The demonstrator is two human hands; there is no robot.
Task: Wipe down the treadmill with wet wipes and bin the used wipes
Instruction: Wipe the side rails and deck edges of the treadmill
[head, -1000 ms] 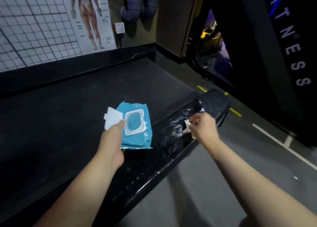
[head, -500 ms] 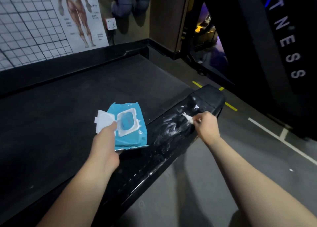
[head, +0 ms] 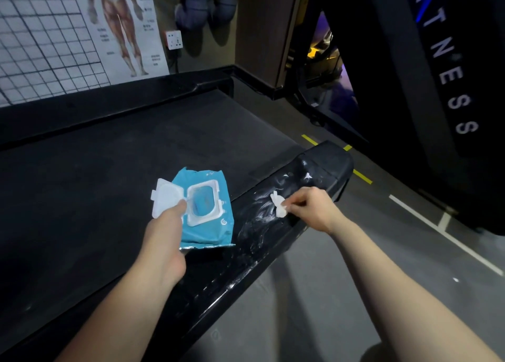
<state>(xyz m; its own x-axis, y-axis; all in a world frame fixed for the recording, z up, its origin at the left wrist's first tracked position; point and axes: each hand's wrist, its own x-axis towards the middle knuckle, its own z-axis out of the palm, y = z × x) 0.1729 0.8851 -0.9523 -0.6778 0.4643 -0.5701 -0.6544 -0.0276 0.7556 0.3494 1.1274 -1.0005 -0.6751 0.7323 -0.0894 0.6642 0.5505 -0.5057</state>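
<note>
The right hand (head: 314, 211) is pinching a crumpled wet wipe (head: 278, 207) against the treadmill's streaked side rail (head: 246, 252). The left hand (head: 166, 230) is gripping the lid-open wipe pack (head: 207, 225) above the belt (head: 109, 184). The wipe is appearing light, limp and damp: best held bunched.

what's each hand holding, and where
Left hand grips the blue plastic wet-wipe pack by its near edge; right hand pinches the near end of the crumpled white wipe.
</note>
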